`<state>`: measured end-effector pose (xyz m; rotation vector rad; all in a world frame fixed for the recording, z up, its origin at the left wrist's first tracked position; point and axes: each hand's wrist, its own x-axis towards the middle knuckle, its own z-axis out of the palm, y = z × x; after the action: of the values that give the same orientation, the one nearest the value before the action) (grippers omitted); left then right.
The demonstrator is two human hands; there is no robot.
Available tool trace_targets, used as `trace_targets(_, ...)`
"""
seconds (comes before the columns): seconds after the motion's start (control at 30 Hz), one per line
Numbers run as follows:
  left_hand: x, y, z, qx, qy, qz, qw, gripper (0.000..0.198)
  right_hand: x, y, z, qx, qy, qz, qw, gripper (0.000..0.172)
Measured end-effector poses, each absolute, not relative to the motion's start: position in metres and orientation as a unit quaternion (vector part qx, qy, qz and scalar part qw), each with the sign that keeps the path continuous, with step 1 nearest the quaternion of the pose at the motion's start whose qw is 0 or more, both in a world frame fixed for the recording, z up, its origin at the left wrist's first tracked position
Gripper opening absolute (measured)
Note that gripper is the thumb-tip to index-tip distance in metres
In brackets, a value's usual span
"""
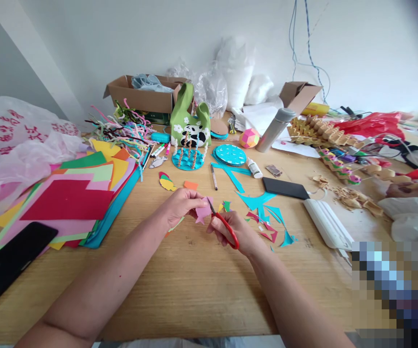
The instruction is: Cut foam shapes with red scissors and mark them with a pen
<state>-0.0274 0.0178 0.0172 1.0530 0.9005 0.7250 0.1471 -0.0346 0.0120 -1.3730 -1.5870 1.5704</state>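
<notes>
My left hand [183, 205] pinches a small piece of pink paper [203, 211] with a jagged lower edge. Red-handled scissors [229, 231] are gripped in my right hand [236, 232], and their blades meet the pink paper's right side. Just beyond my left hand lie an orange paper piece [191, 185] and a small stack of leaf-shaped cutouts [167, 182], yellow on top. Green scraps [227, 206] rest behind the scissors. Blue offcuts [257, 200] and dark pink offcuts [269, 234] are scattered to the right.
Coloured sheets [67, 200] are piled at left beside a black phone [16, 261]. Farther back stand a blue disc with twisted posts [188, 159], a green panda bag [190, 121] and a grey bottle [276, 130]. A black slab [284, 187] and a white power bank [326, 224] lie right.
</notes>
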Motion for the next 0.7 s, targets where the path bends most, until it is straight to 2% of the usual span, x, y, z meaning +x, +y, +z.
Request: trace_targets(0.7, -0.0278, 0.0180, 0.0160, 0.474, 0.407, 0.329, 0.708, 0.017, 0.1479, -0.0352, 0.0106, -0.511, -0.580, 0.577, 0.263, 0.055)
